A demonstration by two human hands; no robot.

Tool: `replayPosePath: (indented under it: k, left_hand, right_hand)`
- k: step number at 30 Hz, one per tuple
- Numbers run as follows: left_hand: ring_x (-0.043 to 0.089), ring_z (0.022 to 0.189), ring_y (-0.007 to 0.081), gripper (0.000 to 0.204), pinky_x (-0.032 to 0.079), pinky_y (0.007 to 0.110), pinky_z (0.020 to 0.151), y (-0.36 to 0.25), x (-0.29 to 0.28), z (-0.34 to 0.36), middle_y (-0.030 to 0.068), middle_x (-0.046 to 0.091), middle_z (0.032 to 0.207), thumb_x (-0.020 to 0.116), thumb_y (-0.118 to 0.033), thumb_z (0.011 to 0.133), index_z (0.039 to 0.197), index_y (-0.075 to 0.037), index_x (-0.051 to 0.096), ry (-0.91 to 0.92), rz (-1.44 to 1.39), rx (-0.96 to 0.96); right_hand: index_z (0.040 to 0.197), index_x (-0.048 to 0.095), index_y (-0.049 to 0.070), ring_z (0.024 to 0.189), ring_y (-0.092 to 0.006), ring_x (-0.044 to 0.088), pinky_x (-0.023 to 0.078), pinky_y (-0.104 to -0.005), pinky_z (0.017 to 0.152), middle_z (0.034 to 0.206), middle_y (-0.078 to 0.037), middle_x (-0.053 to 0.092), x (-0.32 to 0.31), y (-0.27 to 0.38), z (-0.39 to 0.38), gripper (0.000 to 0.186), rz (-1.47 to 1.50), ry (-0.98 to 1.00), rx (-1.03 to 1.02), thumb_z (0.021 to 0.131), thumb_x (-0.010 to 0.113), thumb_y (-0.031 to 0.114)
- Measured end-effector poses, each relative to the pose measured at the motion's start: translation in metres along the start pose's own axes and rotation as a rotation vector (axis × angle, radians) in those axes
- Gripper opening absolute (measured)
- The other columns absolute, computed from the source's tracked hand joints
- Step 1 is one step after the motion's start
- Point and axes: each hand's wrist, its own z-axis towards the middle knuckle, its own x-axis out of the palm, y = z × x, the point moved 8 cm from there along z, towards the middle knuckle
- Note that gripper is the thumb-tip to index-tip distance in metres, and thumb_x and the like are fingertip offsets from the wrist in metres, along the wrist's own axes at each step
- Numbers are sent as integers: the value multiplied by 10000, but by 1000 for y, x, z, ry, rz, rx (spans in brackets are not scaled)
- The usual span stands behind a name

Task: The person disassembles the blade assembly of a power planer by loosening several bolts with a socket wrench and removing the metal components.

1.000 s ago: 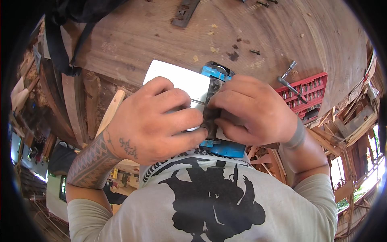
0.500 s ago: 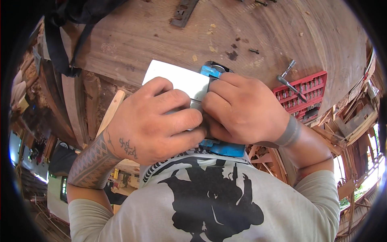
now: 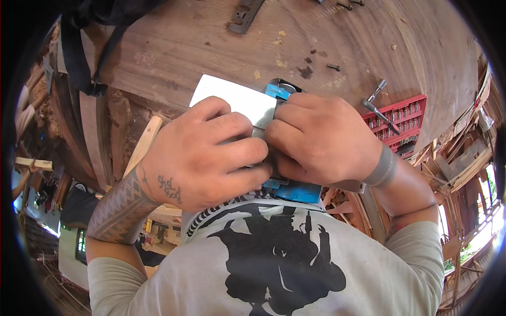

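The right hand [image 3: 328,141] is now curled in tight over the middle of the blue tool [image 3: 300,191]; one second ago its fingers were looser, and more of the tool showed between them; so I now see both hands close together at one spot; the right grip is bent inward, but I cannot tell if it pinches something; the left hand [image 3: 208,158] lies over the near part of the shiny plate [image 3: 234,100], fingers bent, and I cannot tell if that grip holds on; the tool is on the near side of the tabletop [image 3: 168,63], by the shirt [image 3: 179,268]; the red case [image 3: 408,117] is to the right.
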Motion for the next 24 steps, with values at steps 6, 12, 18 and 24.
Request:
replayPosePath:
  k: [6, 12, 18, 24]
  left_hand:
    - [661, 946, 228, 348, 513, 430, 794, 0, 0, 0, -20, 670, 1002, 813, -267, 691, 1029, -188, 828, -5, 9, -11]
    - [659, 960, 222, 327, 521, 425, 814, -1, 0, 1, -26, 660, 994, 819, -261, 720, 1040, -191, 830, 28, 22, 0]
    - [658, 967, 218, 305, 521, 419, 825, 0, -1, 1, -32, 656, 985, 815, -252, 735, 1034, -192, 827, 35, 22, 8]
    - [662, 964, 220, 323, 516, 422, 822, -1, -1, 1, -25, 654, 990, 808, -267, 725, 1035, -181, 822, 23, 23, 3]
  right_hand:
    - [828, 647, 68, 815, -305, 713, 590, -454, 713, 815, -80, 675, 4, -8, 1, 260, -14, 98, -58, 805, 802, 276]
    - [872, 644, 109, 775, -284, 658, 554, -426, 676, 846, -50, 616, 5, -3, 5, 301, 4, 114, -112, 724, 860, 258]
    - [873, 649, 115, 766, -271, 661, 557, -432, 659, 851, -40, 632, 2, -5, 11, 301, -47, 148, -112, 731, 854, 284]
    - [879, 659, 112, 766, -279, 661, 550, -436, 660, 841, -40, 631, 8, -5, 11, 297, -93, 216, -110, 728, 854, 277]
